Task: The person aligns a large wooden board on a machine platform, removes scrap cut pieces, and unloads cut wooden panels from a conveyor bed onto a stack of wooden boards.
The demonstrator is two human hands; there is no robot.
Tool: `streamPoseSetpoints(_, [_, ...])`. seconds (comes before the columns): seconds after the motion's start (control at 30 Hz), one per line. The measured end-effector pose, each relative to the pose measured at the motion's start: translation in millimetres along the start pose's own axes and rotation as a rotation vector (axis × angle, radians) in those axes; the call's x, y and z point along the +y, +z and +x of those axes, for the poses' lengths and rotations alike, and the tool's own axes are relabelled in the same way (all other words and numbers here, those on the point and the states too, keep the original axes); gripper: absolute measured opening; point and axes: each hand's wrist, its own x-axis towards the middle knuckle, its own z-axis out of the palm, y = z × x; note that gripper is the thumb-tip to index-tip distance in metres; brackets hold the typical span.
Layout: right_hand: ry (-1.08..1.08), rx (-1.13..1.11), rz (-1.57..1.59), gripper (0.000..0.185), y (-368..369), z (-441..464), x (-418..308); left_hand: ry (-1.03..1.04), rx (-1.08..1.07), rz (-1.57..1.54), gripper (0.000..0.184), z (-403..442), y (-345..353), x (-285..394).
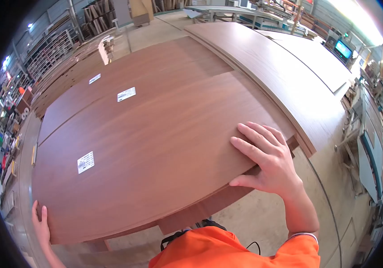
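Observation:
A large brown wood-grain panel [155, 165] lies in front of me on a stack of similar boards, with a white printed label [85, 162] on its left part. At the panel's lower left corner, my left hand [41, 225] grips the left edge, thumb on top; its other fingers are partly hidden. My right hand [269, 158] rests on the near right part, fingers spread flat on the surface and thumb along the near edge. Behind this panel lies another brown panel [173, 58], with a second label [126, 94] near the seam.
To the right stands a stack of lighter panels [267, 62] with a long edge beside mine. A lit monitor [343, 49] is at the far right. Shelving racks [50, 56] stand at the back left. A dark line or cable [323, 178] runs along the floor.

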Motion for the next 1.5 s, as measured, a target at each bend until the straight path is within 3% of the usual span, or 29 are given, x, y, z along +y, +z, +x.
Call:
streamPoseSetpoints(0.13, [-0.119, 0.078, 0.107, 0.069, 44, 12, -7, -0.06, 0.061, -0.034, 0.059, -21, -17, -52])
streamPoseSetpoints(0.27, [-0.114, 0.114, 0.134, 0.067, 65, -1, 14, -0.022, 0.052, -0.074, 0.06, -9, 18, -63])
streamPoseSetpoints(0.43, [-0.042, 0.106, 0.085, 0.064, 42, -32, 68, 0.069, -0.05, -0.167, 0.06, 8, 74, 12])
streamPoseSetpoints(0.57, [-0.016, 0.069, 0.072, 0.062, 3, -65, 102, 0.063, -0.062, -0.12, 0.061, -29, 84, 56])
streamPoseSetpoints(0.63, [-0.039, 0.085, 0.069, 0.063, 18, -46, 66, 0.048, -0.045, -0.133, 0.061, -10, 65, 27])
streamPoseSetpoints(0.73, [-0.107, 0.127, 0.08, 0.062, 98, 25, -77, 0.088, -0.038, -0.14, 0.06, 96, 23, -119])
streamPoseSetpoints(0.77, [-0.122, 0.15, 0.025, 0.063, 108, 12, -91, 0.119, -0.041, -0.085, 0.06, 103, 36, -133])
streamPoseSetpoints(0.83, [-0.18, 0.33, 0.096, 0.057, 97, -85, -38, 0.138, -0.024, 0.088, 0.064, 16, 69, -72])
streamPoseSetpoints(0.9, [-0.164, 0.514, 0.261, 0.056, 116, -145, -36, 0.207, -0.001, 0.339, 0.066, 7, 89, -46])
streamPoseSetpoints(0.97, [-0.012, 0.544, 0.281, 0.045, 137, -220, -1, 0.298, -0.044, 0.337, 0.066, -26, 125, 16])
streamPoseSetpoints(1.07, [0.488, 0.386, 0.428, 0.025, 169, -346, -30, 0.606, -0.232, 0.202, 0.064, -80, 152, 102])
streamPoseSetpoints(1.13, [0.959, 0.107, 0.49, 0.016, 203, -389, -82, 0.847, -0.349, 0.08, 0.066, -111, 136, 117])
streamPoseSetpoints(1.2, [1.206, 0.032, 0.57, 0.011, 270, -457, -138, 1.121, -0.601, -0.421, 0.07, -122, 132, 113])
streamPoseSetpoints(1.23, [1.282, 0.027, 0.578, 0.01, 290, -505, -132, 1.187, -0.845, -0.706, 0.068, -153, 146, 126])
streamPoseSetpoints(1.3, [1.468, 0.118, 0.45, 0.015, 253, -625, -39, 1.322, -1.594, -1.105, 0.068, -251, 261, 247])
streamPoseSetpoints(1.33, [1.464, 0.092, 0.365, 0.02, 213, -663, 49, 1.186, -1.848, -1.093, 0.064, -331, 326, 329])
streamPoseSetpoints(1.37, [1.458, -0.007, 0.236, 0.023, 176, -704, 152, 1.024, -1.883, -0.907, 0.058, -413, 385, 412])
streamPoseSetpoints(1.4, [1.449, 0.069, 0.23, 0.025, 155, -760, 249, 0.89, -1.882, -0.705, 0.053, -489, 445, 484])
streamPoseSetpoints(1.47, [1.485, 0.046, 0.27, 0.029, 107, -825, 348, 0.453, -1.714, -0.661, 0.069, -608, 565, 531])
streamPoseSetpoints(1.5, [1.459, 0.084, 0.198, 0.03, 102, -849, 352, 0.388, -1.577, -0.655, 0.06, -622, 646, 502])
